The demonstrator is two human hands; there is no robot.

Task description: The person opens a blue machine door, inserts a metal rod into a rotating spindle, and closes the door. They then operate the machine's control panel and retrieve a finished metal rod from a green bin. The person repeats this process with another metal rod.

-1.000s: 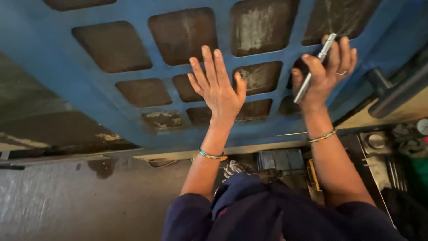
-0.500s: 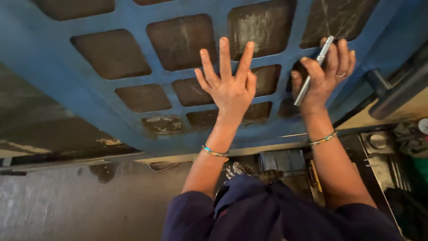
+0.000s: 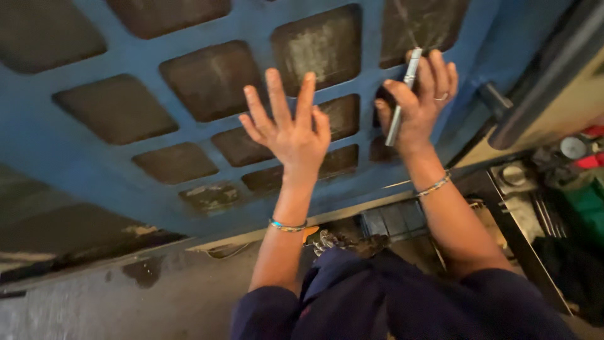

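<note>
The left hand [image 3: 290, 129] is spread wide, fingers splayed, its palm flat against the blue panel [image 3: 82, 157] and holding nothing. The right hand [image 3: 418, 101] also presses on the panel, up and to the right of the left, but with a rod [image 3: 402, 94] pinned under it: a slim silvery bar caught between thumb and palm, fingers lying over it rather than wrapped tight. The rod's long axis runs nearly upright, leaning a little to the right at the top, and its upper end shows past the fingertips. It lies wholly on the right hand's side, apart from the left. The panel is a grid of blue ribs around dark, worn recesses. Both wrists wear a bracelet [image 3: 288, 225]. Lower right, a green box [image 3: 588, 204] sits among clutter.
</note>
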